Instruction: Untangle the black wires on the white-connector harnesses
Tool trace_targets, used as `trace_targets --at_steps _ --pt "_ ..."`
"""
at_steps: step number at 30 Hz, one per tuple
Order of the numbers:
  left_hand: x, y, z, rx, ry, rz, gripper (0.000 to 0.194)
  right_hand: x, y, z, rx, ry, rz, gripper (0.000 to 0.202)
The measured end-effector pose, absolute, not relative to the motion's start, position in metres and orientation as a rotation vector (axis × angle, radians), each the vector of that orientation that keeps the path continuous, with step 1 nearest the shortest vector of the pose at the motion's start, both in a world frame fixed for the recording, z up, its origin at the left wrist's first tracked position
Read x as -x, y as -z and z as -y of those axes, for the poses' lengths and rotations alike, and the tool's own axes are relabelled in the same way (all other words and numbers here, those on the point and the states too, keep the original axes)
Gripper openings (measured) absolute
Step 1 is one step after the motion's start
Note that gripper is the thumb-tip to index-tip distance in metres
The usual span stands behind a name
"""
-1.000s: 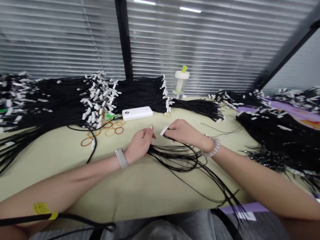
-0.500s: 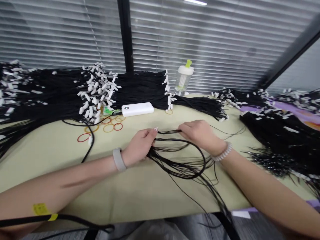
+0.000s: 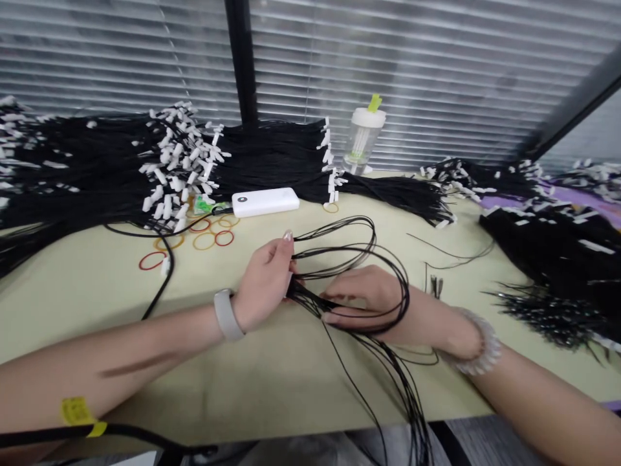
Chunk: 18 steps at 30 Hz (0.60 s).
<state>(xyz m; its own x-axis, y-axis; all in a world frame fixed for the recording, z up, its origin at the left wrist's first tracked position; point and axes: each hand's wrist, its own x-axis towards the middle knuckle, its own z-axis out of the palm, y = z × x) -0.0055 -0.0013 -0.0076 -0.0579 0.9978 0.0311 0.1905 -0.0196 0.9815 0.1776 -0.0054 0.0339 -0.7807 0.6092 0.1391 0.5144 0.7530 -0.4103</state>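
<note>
My left hand is closed on one end of a bundle of thin black cables, with its thumb on top. From that grip the cables spread into large loops over the table. My right hand reaches in behind the loops, its thumb and curled fingers around the strands just right of my left hand. Part of it is covered by the cables crossing in front. Loose cable ends hang down over the near table edge. A bit of a white piece shows at my left palm.
Stacks of black cables with white connectors line the back; more lie right. A white power bank, rubber bands and a clear cup stand beyond my hands. A thick black cord crosses the table left.
My right hand has let go of the upper loop and come down and nearer, to the strands beside my left hand. The upper loop now stands free. My left hand keeps its grip.
</note>
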Motion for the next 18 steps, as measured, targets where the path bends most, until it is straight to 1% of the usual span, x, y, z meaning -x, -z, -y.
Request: trace_targets --at_steps 1,3,7,13,15,18 --pt "0.005 0.007 0.003 -1.373 -1.166 -1.393 0.036 -0.173 -0.03 0.007 0.836 -0.588 2.733 0.03" --pt "0.004 0.005 0.006 -1.43 -1.136 -1.395 0.037 -0.166 -0.023 0.011 0.882 -0.581 2.778 0.024" --pt "0.002 0.002 0.009 -1.484 -1.068 -1.362 0.039 -0.162 -0.015 0.015 1.028 -0.433 2.669 0.014" --pt "0.001 0.0 0.012 -1.514 -1.005 -1.357 0.038 -0.167 -0.02 0.016 1.013 -0.266 2.578 0.016" --pt "0.001 -0.001 0.015 -1.52 -0.995 -1.357 0.037 -0.169 -0.023 0.016 0.96 -0.333 2.598 0.016" --pt "0.0 -0.001 0.019 -1.55 -0.983 -1.334 0.037 -0.169 -0.026 0.016 1.011 -0.567 2.563 0.023"
